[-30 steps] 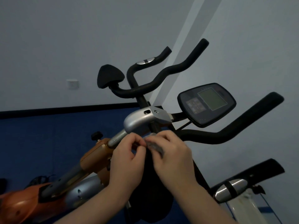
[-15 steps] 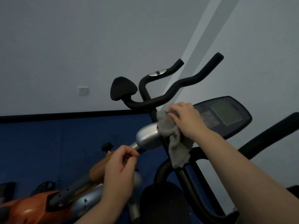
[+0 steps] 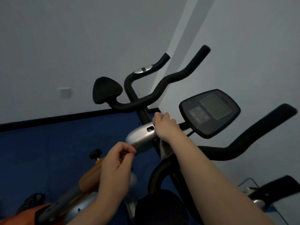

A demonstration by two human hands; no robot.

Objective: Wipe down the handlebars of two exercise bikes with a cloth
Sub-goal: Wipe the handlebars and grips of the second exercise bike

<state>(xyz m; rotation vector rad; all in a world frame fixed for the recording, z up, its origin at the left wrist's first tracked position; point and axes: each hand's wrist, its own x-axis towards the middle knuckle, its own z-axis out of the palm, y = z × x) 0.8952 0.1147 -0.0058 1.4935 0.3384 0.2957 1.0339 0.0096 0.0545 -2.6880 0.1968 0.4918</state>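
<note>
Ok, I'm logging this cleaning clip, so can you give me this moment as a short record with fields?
setting: two exercise bikes by a grey wall
right hand: presses a grey cloth on the near bike's centre, beside the silver housing
left hand: free, fingers curled, holding nothing
console: right of the cloth, untouched
far handlebar: untouched

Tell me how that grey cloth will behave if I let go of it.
Probably floppy: the grey cloth hangs limp below the right hand. Likely light, since one hand holds it easily. Released, it would probably slide off the smooth silver housing.
</note>
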